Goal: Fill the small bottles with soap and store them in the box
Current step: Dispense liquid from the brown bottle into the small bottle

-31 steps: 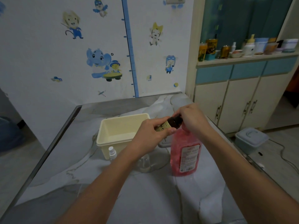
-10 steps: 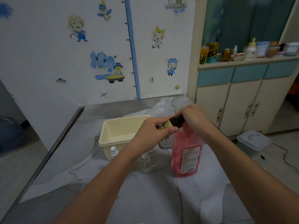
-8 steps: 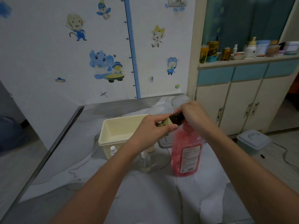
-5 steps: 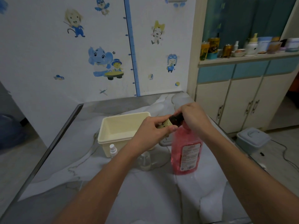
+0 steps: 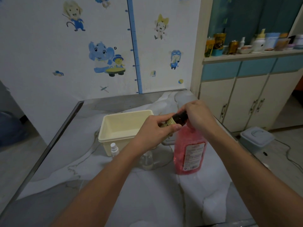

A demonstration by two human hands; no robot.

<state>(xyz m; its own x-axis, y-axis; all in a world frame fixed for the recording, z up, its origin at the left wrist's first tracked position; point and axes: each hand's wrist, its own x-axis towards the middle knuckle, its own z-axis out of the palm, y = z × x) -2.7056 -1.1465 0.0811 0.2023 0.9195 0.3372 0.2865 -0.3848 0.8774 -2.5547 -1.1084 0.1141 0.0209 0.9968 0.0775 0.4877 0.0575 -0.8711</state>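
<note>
My left hand (image 5: pixel 155 130) grips a small dark brown bottle (image 5: pixel 177 119) with a yellowish label, tilted on its side over the top of the big pink soap bottle (image 5: pixel 190 151). My right hand (image 5: pixel 199 115) is curled over the soap bottle's top and the brown bottle's end, hiding both. The cream plastic box (image 5: pixel 124 126) stands open just behind my left hand. A small clear bottle with a white cap (image 5: pixel 114 149) stands in front of the box. Another clear bottle (image 5: pixel 147 161) stands under my left wrist, partly hidden.
The table (image 5: pixel 147 194) is marbled white and grey, its left edge running diagonally. A wall with cartoon stickers stands behind it. To the right are a cupboard (image 5: pixel 246 99) with jars on its shelf and a grey lidded bin (image 5: pixel 255 139) on the floor.
Both hands stay at the top of the pink soap bottle with the brown bottle between them. Only small shifts of hands and camera show.
</note>
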